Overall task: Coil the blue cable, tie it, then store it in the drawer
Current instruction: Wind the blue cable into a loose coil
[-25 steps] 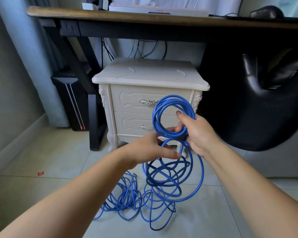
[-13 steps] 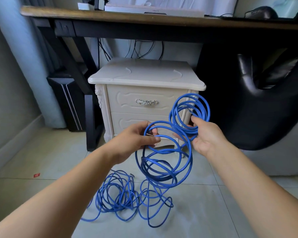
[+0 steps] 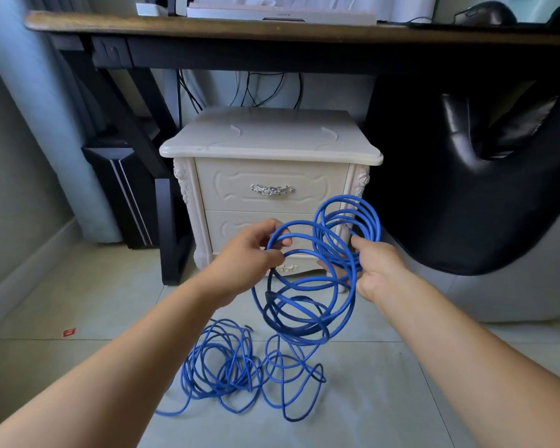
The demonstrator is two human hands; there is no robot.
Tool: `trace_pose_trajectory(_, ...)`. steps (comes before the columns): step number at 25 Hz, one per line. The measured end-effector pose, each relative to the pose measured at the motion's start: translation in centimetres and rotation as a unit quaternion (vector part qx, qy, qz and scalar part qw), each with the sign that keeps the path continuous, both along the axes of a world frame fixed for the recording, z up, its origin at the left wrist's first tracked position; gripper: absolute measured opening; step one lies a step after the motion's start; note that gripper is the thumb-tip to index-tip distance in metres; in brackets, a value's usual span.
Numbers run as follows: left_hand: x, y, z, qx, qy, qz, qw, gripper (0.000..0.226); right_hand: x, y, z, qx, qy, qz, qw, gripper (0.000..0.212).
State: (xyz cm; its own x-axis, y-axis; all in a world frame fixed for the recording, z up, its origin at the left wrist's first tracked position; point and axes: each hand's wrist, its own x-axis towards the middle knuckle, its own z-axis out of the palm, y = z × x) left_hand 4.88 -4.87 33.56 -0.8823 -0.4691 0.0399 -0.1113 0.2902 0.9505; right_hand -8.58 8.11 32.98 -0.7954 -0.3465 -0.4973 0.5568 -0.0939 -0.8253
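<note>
Now the left hand is pinching a loop of the blue cable mid-frame, the grip of the right hand is clamping the gathered coils, and slack is lying tangled on the floor below.

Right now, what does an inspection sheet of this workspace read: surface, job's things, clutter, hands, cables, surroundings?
Surface: tiled floor, carrying a loose heap of cable.
Job's things: blue cable partly coiled, untied; nightstand with both drawers closed.
Clutter: small red scrap on the floor.
Hands: left hand pinches one loop; right hand grips the gathered coils.
Cables: black wires hang behind the nightstand.
Surroundings: desk, black chair, computer tower.
</note>
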Motion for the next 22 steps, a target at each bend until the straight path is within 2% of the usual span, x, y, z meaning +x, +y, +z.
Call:
trace_pose_trajectory(2,0.1,-0.2,0.0,-0.154,-0.042,0.052,0.986,0.018,0.0,0.0,-0.1,0.019,0.019,0.004,1.000,0.022)
trace_pose_trajectory(4,0.0,-0.2,0.1,-0.305,-0.090,0.115,0.941,0.019,0.1,0.1,-0.1,0.017,0.029,0.001,0.999,0.016)
trace_pose_trajectory(5,0.0,0.2,0.4,-0.327,-0.095,0.144,0.929,0.025,0.2,0.1,-0.1,0.013,0.032,0.000,0.999,0.013)
trace_pose_trajectory(6,0.0,0.7,0.9,-0.314,-0.088,0.157,0.932,0.027,0.2,0.1,0.0,0.011,0.034,-0.004,0.999,0.011)
trace_pose_trajectory(7,0.0,1.2,1.5,-0.273,-0.079,0.142,0.948,0.027,0.2,0.2,0.2,0.009,0.034,-0.010,0.999,0.013)
trace_pose_trajectory(9,0.3,2.4,1.9,-0.129,-0.109,0.048,0.984,0.031,0.4,0.3,0.5,-0.004,0.032,-0.027,0.999,0.021)
trace_pose_trajectory(11,0.7,3.7,1.6,-0.011,-0.186,-0.043,0.982,0.039,0.7,0.3,0.9,-0.018,0.029,-0.043,0.998,0.024)
trace_pose_trajectory(12,0.7,4.0,1.1,0.013,-0.202,-0.059,0.978,0.040,0.9,0.3,1.0,-0.021,0.026,-0.048,0.998,0.025)
trace_pose_trajectory(14,0.4,4.2,0.1,0.039,-0.175,-0.032,0.983,0.040,1.1,0.3,1.4,-0.020,0.024,-0.052,0.998,0.025)
trace_pose_trajectory(16,-0.2,3.9,-0.3,0.015,-0.122,0.026,0.992,0.033,1.2,0.4,1.8,-0.018,0.029,-0.053,0.998,0.024)
trace_pose_trajectory(17,-0.5,3.7,-0.2,0.027,-0.092,0.039,0.995,0.028,1.2,0.4,1.8,-0.014,0.034,-0.049,0.998,0.026)
trace_pose_trajectory(18,-0.8,3.5,-0.1,0.078,-0.061,0.030,0.995,0.025,1.2,0.4,1.8,-0.011,0.038,-0.045,0.998,0.028)
trace_pose_trajectory(19,-1.1,3.5,0.0,0.159,-0.038,0.004,0.987,0.024,1.3,0.3,1.7,-0.009,0.044,-0.042,0.998,0.029)
trace_pose_trajectory(21,-1.3,4.1,0.3,0.322,-0.010,-0.031,0.946,0.029,1.6,0.1,1.6,0.000,0.075,-0.030,0.997,0.024)
trace_pose_trajectory(22,-1.4,4.2,0.4,0.375,0.001,-0.024,0.927,0.032,1.5,0.0,1.5,0.006,0.096,-0.030,0.995,0.021)
